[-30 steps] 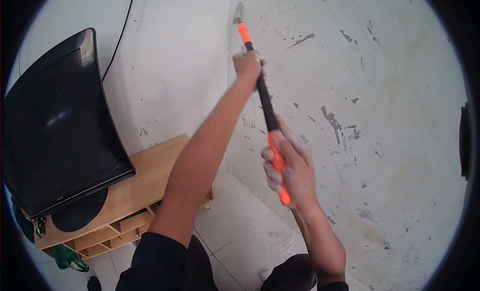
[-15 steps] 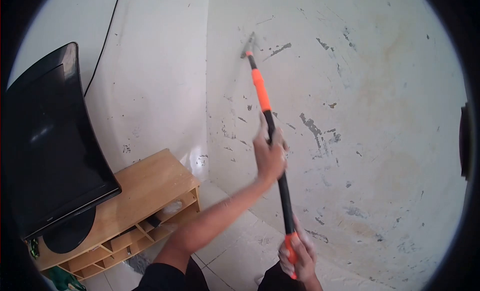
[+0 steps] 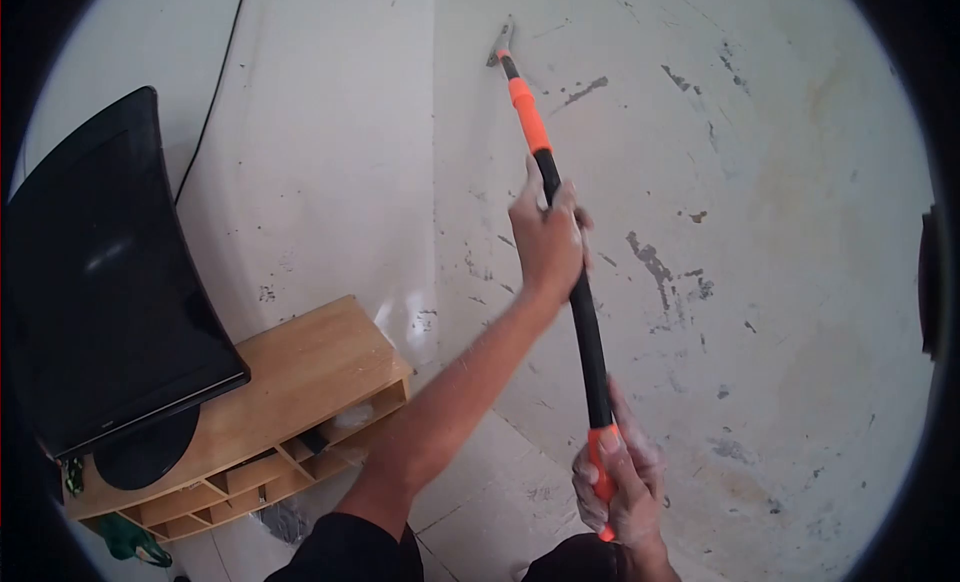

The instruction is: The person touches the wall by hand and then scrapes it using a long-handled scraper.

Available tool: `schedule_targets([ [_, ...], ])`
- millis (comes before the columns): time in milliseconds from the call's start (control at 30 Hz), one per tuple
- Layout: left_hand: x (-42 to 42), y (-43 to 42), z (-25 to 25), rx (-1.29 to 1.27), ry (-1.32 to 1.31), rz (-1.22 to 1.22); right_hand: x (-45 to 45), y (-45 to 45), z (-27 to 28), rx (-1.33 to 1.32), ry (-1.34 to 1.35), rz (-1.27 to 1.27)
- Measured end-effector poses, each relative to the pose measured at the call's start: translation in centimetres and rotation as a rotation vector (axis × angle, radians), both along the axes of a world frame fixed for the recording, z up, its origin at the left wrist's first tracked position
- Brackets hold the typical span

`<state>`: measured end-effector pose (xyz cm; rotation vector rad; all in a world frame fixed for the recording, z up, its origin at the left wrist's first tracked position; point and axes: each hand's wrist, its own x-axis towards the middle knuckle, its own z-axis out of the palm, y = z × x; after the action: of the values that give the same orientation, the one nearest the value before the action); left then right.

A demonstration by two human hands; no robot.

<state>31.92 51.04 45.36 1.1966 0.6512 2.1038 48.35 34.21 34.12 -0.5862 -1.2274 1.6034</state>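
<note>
A long-handled scraper (image 3: 590,347) with a black shaft and orange grips slants up across the view. Its metal head (image 3: 502,42) is at the scuffed wall (image 3: 800,232), high up and just right of the corner; I cannot tell whether the blade touches. My left hand (image 3: 550,237) is closed around the black shaft, below the upper orange sleeve. Lower down, my right hand (image 3: 622,487) wraps the orange end grip. Pale dust coats the fingers of both hands. Grey patches and scratches mark the wall around the shaft.
At the left, a black television (image 3: 110,282) stands on a wooden TV stand (image 3: 300,357) with open compartments. A black cable (image 3: 212,107) hangs down the left wall. Pale floor tiles (image 3: 480,482) lie below, and a dark object (image 3: 930,282) juts in at the right edge.
The scraper and both my hands have moved up, the head now higher on the wall. The view has shifted slightly. Both hands keep their hold.
</note>
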Motion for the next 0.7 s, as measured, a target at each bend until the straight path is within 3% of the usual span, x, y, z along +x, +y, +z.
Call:
schedule_targets([
  [200, -4.5, -2.0, 4.4, -0.116, 0.041, -0.068, -4.3, -3.6, 6.0, -0.013, 0.141, 0.115],
  [267, -4.6, -2.0, 3.8, -0.129, 0.048, -0.05, -5.2, -3.6, 5.2, 0.059, 0.038, 0.063],
  [433, -1.0, -1.8, 1.1, -0.102, 0.102, 0.057, -1.2, -3.0, 2.0, 0.006, 0.08, 0.054],
  [567, 1.2, -3.4, -1.7, -0.112, 0.086, 0.034, 0.5, -4.3, -0.9, -0.043, 0.09, 0.013],
  [700, 0.1, -3.0, -1.3, -0.104, 0.094, -0.008, -0.2, -3.6, -0.9, -0.001, 0.114, 0.034],
])
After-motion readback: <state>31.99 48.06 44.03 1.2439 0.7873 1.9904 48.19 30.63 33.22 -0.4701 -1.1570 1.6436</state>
